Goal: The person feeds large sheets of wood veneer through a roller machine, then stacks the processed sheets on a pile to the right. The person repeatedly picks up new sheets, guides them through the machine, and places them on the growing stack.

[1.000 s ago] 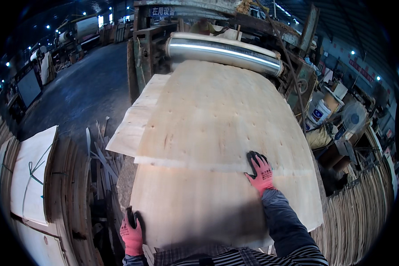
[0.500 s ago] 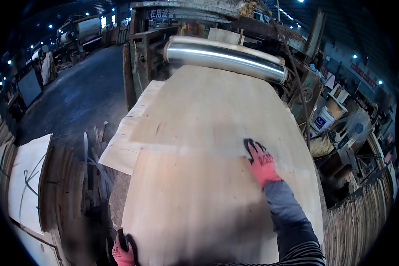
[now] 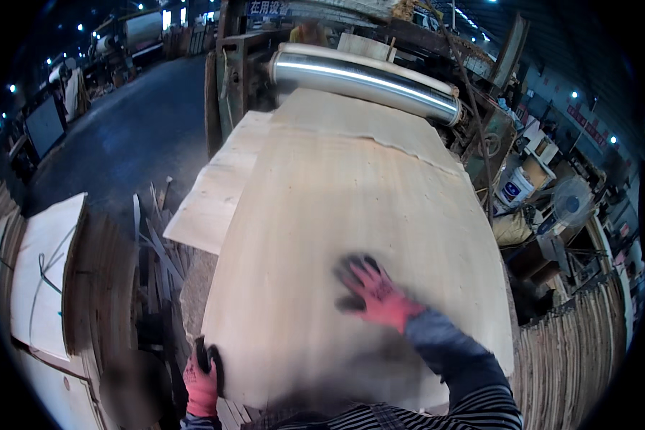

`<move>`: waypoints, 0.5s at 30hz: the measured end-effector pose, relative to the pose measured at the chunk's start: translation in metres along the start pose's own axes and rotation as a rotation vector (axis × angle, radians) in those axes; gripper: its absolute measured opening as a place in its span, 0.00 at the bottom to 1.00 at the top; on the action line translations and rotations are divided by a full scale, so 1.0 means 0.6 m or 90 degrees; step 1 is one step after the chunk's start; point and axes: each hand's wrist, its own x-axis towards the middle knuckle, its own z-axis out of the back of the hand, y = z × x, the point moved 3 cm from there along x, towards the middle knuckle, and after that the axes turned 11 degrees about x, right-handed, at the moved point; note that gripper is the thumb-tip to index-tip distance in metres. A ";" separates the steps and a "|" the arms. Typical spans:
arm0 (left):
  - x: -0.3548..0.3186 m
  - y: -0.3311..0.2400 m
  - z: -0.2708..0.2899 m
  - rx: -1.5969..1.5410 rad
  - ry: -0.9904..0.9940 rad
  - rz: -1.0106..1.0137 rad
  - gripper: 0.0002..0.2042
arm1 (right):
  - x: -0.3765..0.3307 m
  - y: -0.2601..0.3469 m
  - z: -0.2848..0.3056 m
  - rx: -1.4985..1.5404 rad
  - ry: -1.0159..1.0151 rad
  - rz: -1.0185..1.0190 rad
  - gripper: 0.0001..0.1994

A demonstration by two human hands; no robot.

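A large, pale wood veneer sheet (image 3: 322, 215) lies in front of me, its far edge wavy and resting on another veneer sheet (image 3: 337, 115) that runs up to a shiny metal roller (image 3: 365, 82). My left hand (image 3: 202, 380), in a pink glove with black fingertips, is closed on the sheet's near left edge. Over the middle of the sheet my right hand (image 3: 376, 290), gloved alike, has its fingers spread and holds nothing. It is blurred, and I cannot tell whether it touches the wood.
Another veneer piece (image 3: 218, 183) sticks out at the left. Stacked veneer (image 3: 573, 351) stands at the right, near a white bucket (image 3: 514, 188) and a fan (image 3: 572, 201). At the left are a tied pale stack (image 3: 46, 279) and wood strips (image 3: 158, 251). Behind the roller, a person (image 3: 308, 34) is partly visible.
The upper sheet has slid forward toward the roller, its far edge now much nearer it. My left hand has moved forward with it; my right hand has swung left and nearer to me.
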 end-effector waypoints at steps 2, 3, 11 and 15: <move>0.008 0.005 0.007 -0.056 0.011 -0.063 0.26 | -0.102 0.064 -0.002 0.047 0.050 -0.069 0.35; 0.018 -0.007 0.035 -0.132 0.096 -0.031 0.25 | -0.141 0.091 -0.008 0.071 0.044 -0.096 0.36; 0.092 -0.085 0.258 -0.666 0.441 0.009 0.17 | -0.318 0.255 -0.055 0.067 0.025 -0.292 0.45; 0.136 -0.133 0.339 -0.583 0.257 -0.399 0.16 | -0.374 0.235 -0.031 -0.014 -0.284 -0.319 0.37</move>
